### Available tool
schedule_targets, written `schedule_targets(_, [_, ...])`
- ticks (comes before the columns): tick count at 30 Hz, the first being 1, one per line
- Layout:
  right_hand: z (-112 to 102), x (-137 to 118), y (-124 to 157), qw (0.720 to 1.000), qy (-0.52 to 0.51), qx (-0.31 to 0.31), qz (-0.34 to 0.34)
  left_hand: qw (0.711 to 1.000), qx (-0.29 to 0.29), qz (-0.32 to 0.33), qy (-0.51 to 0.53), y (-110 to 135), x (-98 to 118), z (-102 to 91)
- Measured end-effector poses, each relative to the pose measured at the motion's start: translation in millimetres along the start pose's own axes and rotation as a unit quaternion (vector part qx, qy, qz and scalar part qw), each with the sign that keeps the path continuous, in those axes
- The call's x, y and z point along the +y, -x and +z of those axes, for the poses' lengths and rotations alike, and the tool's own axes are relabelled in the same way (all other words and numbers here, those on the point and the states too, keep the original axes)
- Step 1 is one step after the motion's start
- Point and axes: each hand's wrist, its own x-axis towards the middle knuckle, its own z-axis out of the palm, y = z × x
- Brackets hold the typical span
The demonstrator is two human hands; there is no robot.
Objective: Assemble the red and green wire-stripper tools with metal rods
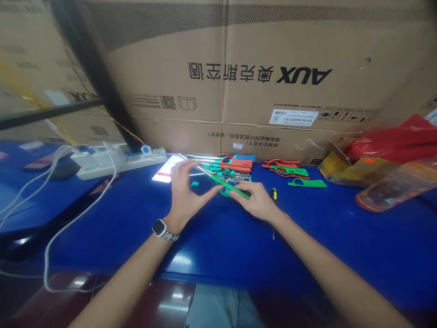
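Observation:
Both hands meet over the blue table [307, 237]. My right hand [256, 200] grips the lower end of a long green plastic piece [229, 186] with a metal rod at its far end. My left hand [186, 191], a watch on its wrist, pinches the same piece near its middle with thumb and fingertips. Just behind lies a pile of green and orange plastic handles with metal rods [232, 166]. A small green bit [195, 184] sits on the table between my left fingers.
Loose green and orange handle shells [290, 172] lie to the right, and a screwdriver [273, 195] by my right hand. A white power strip [119, 159] with cables sits left. A phone [167, 169] glows behind. Large cardboard boxes [259, 77] wall the back; plastic bags [392, 177] lie at right.

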Motion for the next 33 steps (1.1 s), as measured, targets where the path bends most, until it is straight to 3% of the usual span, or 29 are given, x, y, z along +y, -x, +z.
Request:
schedule_targets(2, [5, -4, 1, 0.999, -0.039, 0.024, 0.006, 0.986, 0.082, -0.121, 0.081, 1, -1, 3.6])
schedule_targets(3, [8, -7, 1, 0.998, -0.059, 0.032, 0.013, 0.971, 0.077, -0.181, 0.137, 1, -2, 7.4])
schedule_targets(5, [15, -13, 2, 0.994, -0.093, 0.038, 0.034, 0.924, -0.02, -0.271, 0.269, 0, 0, 17.5])
schedule_targets(7, [22, -18, 3, 0.989, -0.13, 0.04, 0.055, 0.852, -0.129, -0.311, 0.401, -1, 6, 28.7])
schedule_targets(10, [32, -20, 4, 0.977, -0.19, 0.045, 0.081, 0.776, -0.14, -0.35, 0.506, -5, 19, 43.0])
schedule_targets(15, [43, -15, 5, 0.97, -0.214, 0.034, 0.108, 0.732, -0.118, -0.367, 0.562, -11, 23, 50.2])
schedule_targets(18, [43, -13, 7, 0.971, -0.214, 0.017, 0.109, 0.739, -0.141, -0.355, 0.555, -17, 12, 36.6])
schedule_targets(22, [36, -11, 2, 0.975, -0.19, 0.023, 0.117, 0.803, -0.229, -0.335, 0.436, -28, -11, 0.8])
schedule_targets(25, [36, -13, -13, 0.995, -0.044, 0.019, 0.086, 0.853, -0.258, -0.314, 0.326, -32, -28, -25.1])
schedule_targets(28, [48, -21, -39, 0.994, 0.1, -0.02, 0.049, 0.901, -0.254, -0.272, 0.225, -31, -40, -39.6])
schedule_targets(33, [83, -36, -84, 0.973, 0.212, -0.091, -0.014, 0.93, -0.264, -0.228, 0.12, -26, -54, -41.6])
